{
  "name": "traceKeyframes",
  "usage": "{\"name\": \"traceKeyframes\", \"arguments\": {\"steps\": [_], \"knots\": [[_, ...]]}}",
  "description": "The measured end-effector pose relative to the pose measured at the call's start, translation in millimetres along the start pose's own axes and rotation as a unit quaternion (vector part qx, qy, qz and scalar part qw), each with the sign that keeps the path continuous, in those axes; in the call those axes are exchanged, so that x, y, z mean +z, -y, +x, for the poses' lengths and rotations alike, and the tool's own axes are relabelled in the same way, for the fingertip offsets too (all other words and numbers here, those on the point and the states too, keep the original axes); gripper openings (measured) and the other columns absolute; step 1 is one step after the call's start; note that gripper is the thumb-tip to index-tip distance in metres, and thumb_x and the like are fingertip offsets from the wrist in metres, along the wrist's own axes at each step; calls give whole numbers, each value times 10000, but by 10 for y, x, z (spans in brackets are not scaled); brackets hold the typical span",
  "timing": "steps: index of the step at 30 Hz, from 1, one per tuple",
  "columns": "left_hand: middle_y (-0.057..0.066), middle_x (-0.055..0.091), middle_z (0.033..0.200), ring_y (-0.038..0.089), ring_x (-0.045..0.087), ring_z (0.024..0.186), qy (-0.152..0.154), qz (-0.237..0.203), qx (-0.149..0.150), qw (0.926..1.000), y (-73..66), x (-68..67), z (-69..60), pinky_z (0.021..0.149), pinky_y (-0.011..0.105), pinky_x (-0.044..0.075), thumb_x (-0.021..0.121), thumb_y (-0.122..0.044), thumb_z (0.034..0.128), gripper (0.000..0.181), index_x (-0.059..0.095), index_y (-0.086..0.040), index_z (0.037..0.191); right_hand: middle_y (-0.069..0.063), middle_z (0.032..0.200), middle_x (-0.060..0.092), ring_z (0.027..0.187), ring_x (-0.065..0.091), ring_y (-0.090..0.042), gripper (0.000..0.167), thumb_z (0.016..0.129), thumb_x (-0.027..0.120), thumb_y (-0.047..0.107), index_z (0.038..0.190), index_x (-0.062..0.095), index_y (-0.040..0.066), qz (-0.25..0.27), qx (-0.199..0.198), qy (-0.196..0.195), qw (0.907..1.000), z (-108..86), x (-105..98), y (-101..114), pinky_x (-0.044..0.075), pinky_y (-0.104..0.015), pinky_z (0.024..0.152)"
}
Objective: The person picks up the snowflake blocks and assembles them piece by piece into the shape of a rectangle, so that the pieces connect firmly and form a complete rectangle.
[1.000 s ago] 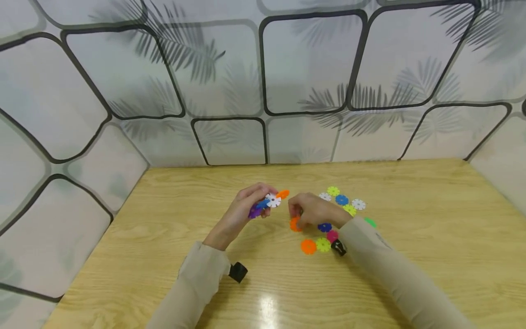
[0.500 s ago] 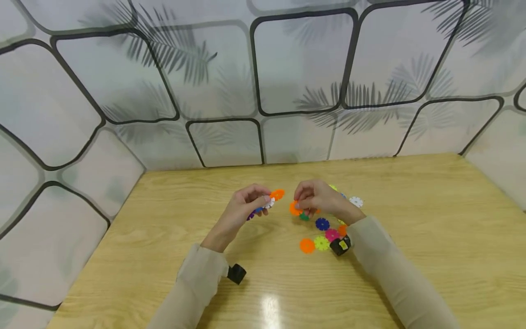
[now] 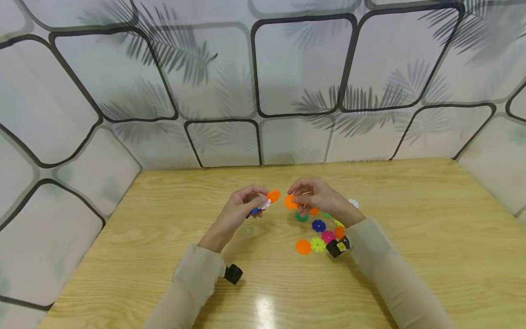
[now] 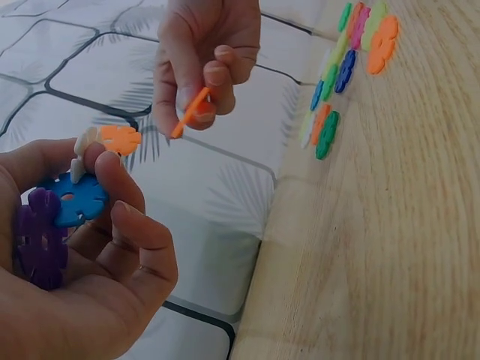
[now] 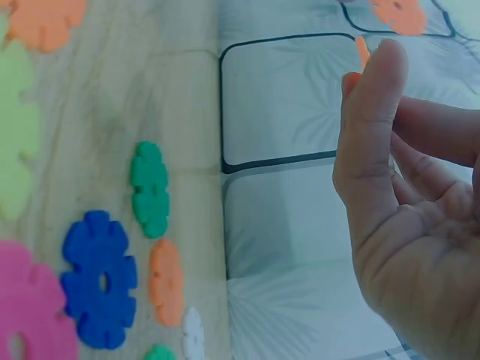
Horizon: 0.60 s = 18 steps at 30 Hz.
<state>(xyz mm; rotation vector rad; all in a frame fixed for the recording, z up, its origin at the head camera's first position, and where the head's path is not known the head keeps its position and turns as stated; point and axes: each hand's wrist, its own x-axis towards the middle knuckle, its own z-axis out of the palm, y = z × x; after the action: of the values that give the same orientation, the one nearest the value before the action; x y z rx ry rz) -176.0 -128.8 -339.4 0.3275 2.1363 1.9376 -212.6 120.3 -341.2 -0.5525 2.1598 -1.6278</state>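
My left hand (image 3: 241, 206) pinches a chain of interlocking notched plastic discs. In the left wrist view it runs from a purple disc (image 4: 42, 240) through a blue disc (image 4: 81, 199) and a white disc (image 4: 81, 154) to an orange disc (image 4: 120, 139) at the far end. Between thumb and fingertips, my right hand (image 3: 318, 196) pinches a single orange disc (image 3: 291, 201). That disc is edge-on in the left wrist view and close to the chain's orange end, with a small gap between the two. Both hands are above the table.
Loose discs lie on the wooden table (image 3: 164, 201) below and around the right hand: a green disc (image 3: 302, 216), a dark blue disc (image 3: 318, 225), a pink disc (image 3: 328, 236), a yellow disc (image 3: 318, 244), an orange one and several more. A patterned wall (image 3: 222, 141) stands behind.
My right hand has lifted an orange disc from the table and brought it left and up, towards the chain. The left hand has turned slightly, keeping hold of the chain.
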Motion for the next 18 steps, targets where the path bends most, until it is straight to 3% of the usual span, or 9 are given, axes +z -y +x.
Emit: {"name": "traceKeyframes", "arguments": {"steps": [8, 18], "knots": [[55, 616, 911, 171, 574, 724, -33, 5, -59, 10000, -3, -16, -5, 739, 333, 513, 596, -152, 1035, 224, 643, 1, 1192, -158, 1013, 615, 694, 678, -246, 243, 1021, 568, 11, 1236, 577, -102, 360, 70, -133, 9992, -7, -32, 38, 601, -422, 717], [43, 618, 886, 162, 569, 704, 60, 70, -56, 9999, 18, -3, 11, 713, 317, 494, 585, -160, 1041, 221, 645, 7, 1173, -149, 1005, 618, 720, 686, -282, 250, 1011, 573, -10, 1234, 560, -124, 496, -123, -65, 9987, -46, -33, 67, 599, -448, 718]]}}
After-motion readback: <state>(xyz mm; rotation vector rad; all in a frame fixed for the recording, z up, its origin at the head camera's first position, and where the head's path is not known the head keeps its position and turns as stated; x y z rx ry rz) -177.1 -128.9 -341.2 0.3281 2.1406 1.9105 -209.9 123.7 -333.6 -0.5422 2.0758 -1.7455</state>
